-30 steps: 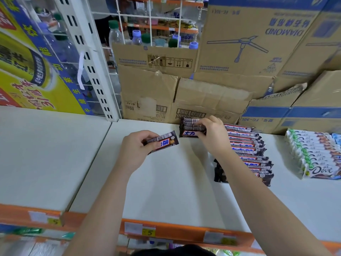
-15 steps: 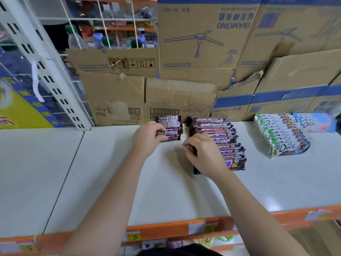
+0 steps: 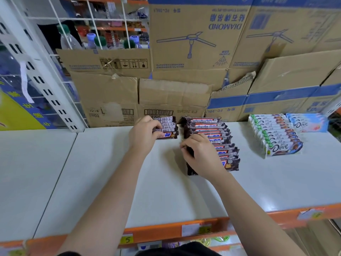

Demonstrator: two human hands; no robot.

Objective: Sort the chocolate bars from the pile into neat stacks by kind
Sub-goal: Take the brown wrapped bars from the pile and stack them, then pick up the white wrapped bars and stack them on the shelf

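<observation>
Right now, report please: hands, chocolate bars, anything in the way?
Left hand grips small stack. Right hand grips long row, left edge. Dove rows apart, right side.

A short stack of dark brown bars (image 3: 168,129) with blue lettering lies flat at the back of the shelf (image 3: 166,191), its left end gripped by the left hand (image 3: 144,137). Just right of it, apart, a long overlapping row of the same bars (image 3: 219,137) runs forward; the right hand (image 3: 201,156) holds its left edge. Well to the right lie a row of white Dove bars (image 3: 275,133) and, beside it, pale blue Dove bars (image 3: 308,123).
</observation>
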